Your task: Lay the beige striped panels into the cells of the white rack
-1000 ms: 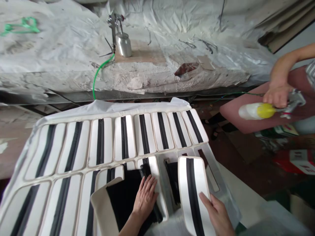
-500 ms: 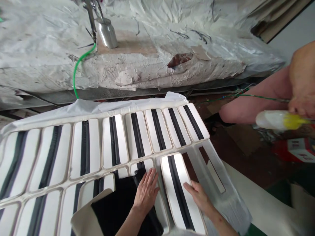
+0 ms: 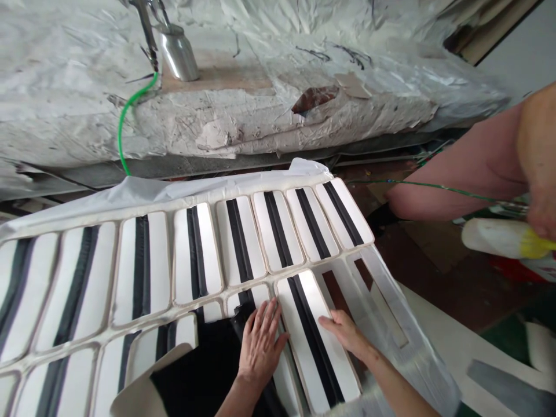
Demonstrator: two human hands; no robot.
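Note:
A white frame (image 3: 143,310) with many oblong slots lies in front of me, most slots filled with white pieces that carry a black stripe. My left hand (image 3: 260,344) lies flat, fingers spread, on a black-and-white piece (image 3: 243,301) in the near row, next to a dark folded sheet (image 3: 204,370). My right hand (image 3: 345,333) rests with fingers stretched on the right edge of another striped piece (image 3: 315,341) that sits in the neighbouring slot. Two slots to the right of it stand unfilled (image 3: 369,295).
Another person's arm (image 3: 536,150) reaches in at the right, holding a white and yellow bottle (image 3: 499,238). A spray gun with a metal cup (image 3: 174,49) and a green hose (image 3: 125,124) sits on a wrinkled, paint-caked bench (image 3: 269,104) behind the frame.
My right hand brought the striped piece from the near right down into the slot beside my left hand. The view shifted right and closer. The other person's arm came nearer.

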